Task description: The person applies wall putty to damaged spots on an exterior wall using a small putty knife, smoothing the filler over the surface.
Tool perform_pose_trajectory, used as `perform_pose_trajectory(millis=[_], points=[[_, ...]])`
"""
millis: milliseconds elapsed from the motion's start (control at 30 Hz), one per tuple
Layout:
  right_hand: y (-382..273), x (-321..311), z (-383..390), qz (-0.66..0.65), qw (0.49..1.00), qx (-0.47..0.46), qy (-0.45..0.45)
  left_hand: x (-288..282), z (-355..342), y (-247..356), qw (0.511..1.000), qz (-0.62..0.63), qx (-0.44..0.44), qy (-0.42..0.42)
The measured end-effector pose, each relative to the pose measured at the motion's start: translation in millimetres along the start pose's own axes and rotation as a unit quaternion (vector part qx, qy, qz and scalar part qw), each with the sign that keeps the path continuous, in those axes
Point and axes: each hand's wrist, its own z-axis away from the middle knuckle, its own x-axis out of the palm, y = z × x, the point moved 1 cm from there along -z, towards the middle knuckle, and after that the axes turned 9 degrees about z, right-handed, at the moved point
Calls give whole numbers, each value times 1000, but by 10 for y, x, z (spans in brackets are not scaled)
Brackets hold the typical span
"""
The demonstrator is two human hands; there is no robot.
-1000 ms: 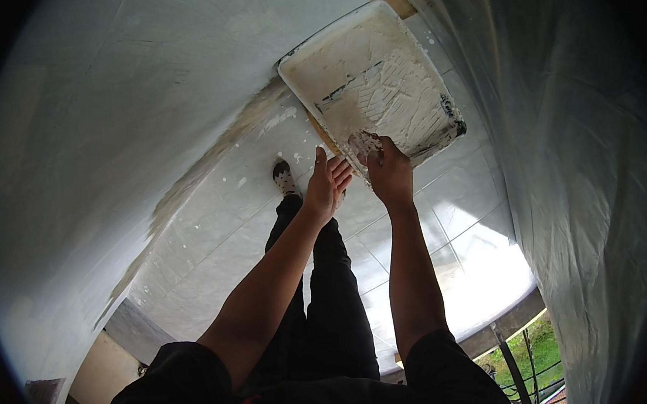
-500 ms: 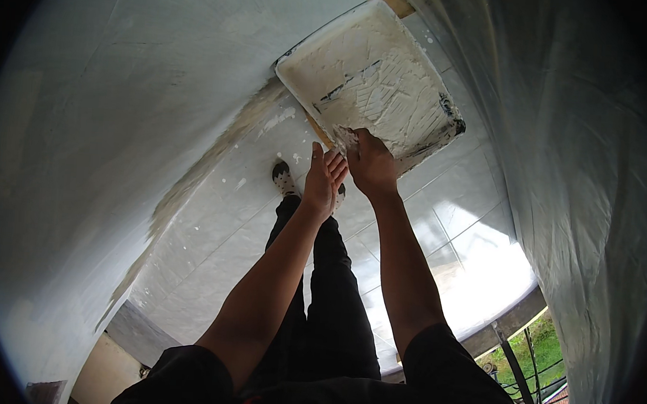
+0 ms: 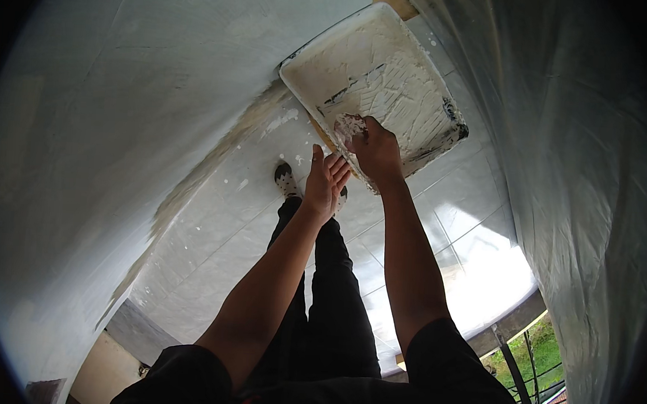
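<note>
A rectangular tray [image 3: 289, 68] with a white rim and dark-smeared corners holds a layer of off-white putty [image 3: 397, 95], scored with ridges. My right hand [image 3: 380, 152] is closed over the tray's near edge. It grips a small tool caked in white putty [image 3: 351, 125]; the paste and fingers hide its exact kind. Close by on the left, my left hand [image 3: 326, 181] is held out open, palm turned toward the right hand, its fingertips by the tray's near corner. Nothing lies in it.
A grey-white smeared wall [image 3: 136, 116] rises on the left. Translucent plastic sheeting [image 3: 562, 179] hangs on the right. Pale floor tiles [image 3: 226, 211] carry white splatters around my patterned shoe [image 3: 286, 179]. A dark metal railing [image 3: 517, 369] stands at the lower right, grass beyond.
My right hand has moved slightly up and farther over the tray, carrying the putty-caked tool away from my left hand. The left hand stays open in nearly the same place.
</note>
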Motion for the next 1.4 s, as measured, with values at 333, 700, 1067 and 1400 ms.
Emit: perform_pose_trajectory(millis=[333,700,1067,1400], points=[[171,-218,-170,-47,997,-10,-66,24,16,13,1000,12,-6,11],[197,-85,-41,-10,1000,-17,-21,33,24,-15,999,30,-10,10],[94,-167,-134,-71,996,-17,-54,3,-13,9,1000,27,-6,7],[455,-181,62,-348,937,-1,-2,-135,16,86,1000,-4,-2,3]])
